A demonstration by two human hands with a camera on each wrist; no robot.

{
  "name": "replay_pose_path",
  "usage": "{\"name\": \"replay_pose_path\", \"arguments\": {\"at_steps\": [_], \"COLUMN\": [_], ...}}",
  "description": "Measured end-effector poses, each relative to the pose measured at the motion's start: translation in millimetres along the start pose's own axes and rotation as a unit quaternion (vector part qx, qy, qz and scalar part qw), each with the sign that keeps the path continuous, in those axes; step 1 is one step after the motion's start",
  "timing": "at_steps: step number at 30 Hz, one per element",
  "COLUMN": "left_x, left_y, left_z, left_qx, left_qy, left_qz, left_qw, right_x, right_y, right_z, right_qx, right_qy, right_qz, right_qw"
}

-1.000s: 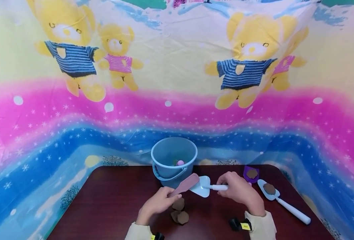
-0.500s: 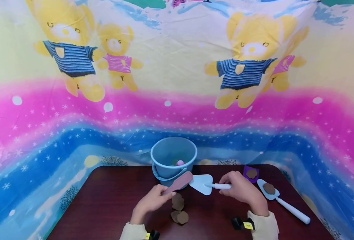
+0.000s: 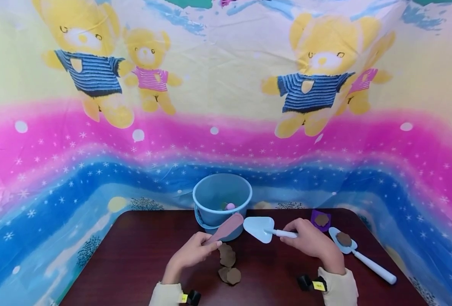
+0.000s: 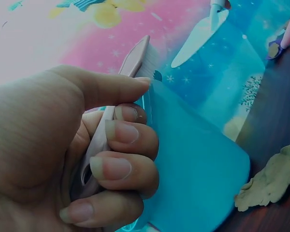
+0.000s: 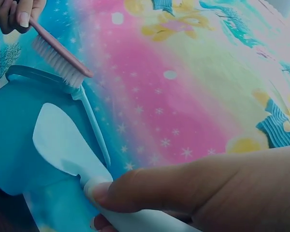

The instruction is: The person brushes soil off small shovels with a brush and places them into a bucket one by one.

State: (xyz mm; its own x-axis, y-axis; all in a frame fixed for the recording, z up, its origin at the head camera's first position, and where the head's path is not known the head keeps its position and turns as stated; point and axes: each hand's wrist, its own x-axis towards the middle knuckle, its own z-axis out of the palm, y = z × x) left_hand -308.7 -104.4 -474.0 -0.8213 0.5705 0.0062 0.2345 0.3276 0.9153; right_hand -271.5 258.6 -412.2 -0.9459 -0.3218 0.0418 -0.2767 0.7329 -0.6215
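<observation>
The left hand has its fingers curled tight round the handle of a long pink brush. The right hand pinches the white handle of a pale blue, pointed shovel. Both tools are up above the shiny, dark red-brown worktop, in front of the round blue plastic bucket at the middle of the far edge.

It looks like the brush is for sweeping the shovel. To do that well, I think the right hand should hold the shovel very still. The brush should turn so its hairs lie flat on the blade, then stroke softly toward the tip. The flat brown lumps nearer the near edge should not get bumped.

From the head, only the pink back of the brush shows, and its end seems to almost touch the shovel. The right wrist view shows the stiff white bristles and a clear gap. Only the head view shows the little pink ball inside the bucket.
</observation>
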Motion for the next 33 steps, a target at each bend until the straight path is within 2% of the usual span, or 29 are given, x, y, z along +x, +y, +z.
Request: {"name": "replay_pose_path", "arguments": {"at_steps": [4, 10, 17, 21, 27, 33], "left_x": [-1.3, -1.5, -3.1, -2.5, -2.2, -0.7], "left_y": [0.0, 0.6, -0.5, -0.3, 1.2, 2.9], "left_z": [-2.6, -5.6, -6.7, -6.3, -5.7, -1.2], "left_qx": [-0.008, -0.013, -0.026, -0.030, -0.032, -0.034], "left_qy": [-0.001, -0.001, 0.001, 0.001, 0.001, -0.004], "left_qz": [0.004, 0.015, 0.015, 0.015, 0.013, 0.026], "left_qw": [1.0000, 0.9998, 0.9995, 0.9994, 0.9994, 0.9991], "right_x": [1.2, 1.7, 3.7, 5.7, 8.1, 9.0], "right_y": [-0.5, -2.4, -6.4, -8.7, -11.3, -15.8], "right_z": [1.2, 2.3, 4.5, 6.2, 9.2, 14.9], "right_qx": [-0.006, -0.020, -0.008, -0.006, -0.010, -0.027], "right_qy": [0.002, 0.008, 0.016, 0.032, 0.034, 0.037], "right_qz": [-0.004, -0.033, -0.049, -0.045, -0.039, -0.032], "right_qw": [1.000, 0.999, 0.999, 0.998, 0.999, 0.998]}}
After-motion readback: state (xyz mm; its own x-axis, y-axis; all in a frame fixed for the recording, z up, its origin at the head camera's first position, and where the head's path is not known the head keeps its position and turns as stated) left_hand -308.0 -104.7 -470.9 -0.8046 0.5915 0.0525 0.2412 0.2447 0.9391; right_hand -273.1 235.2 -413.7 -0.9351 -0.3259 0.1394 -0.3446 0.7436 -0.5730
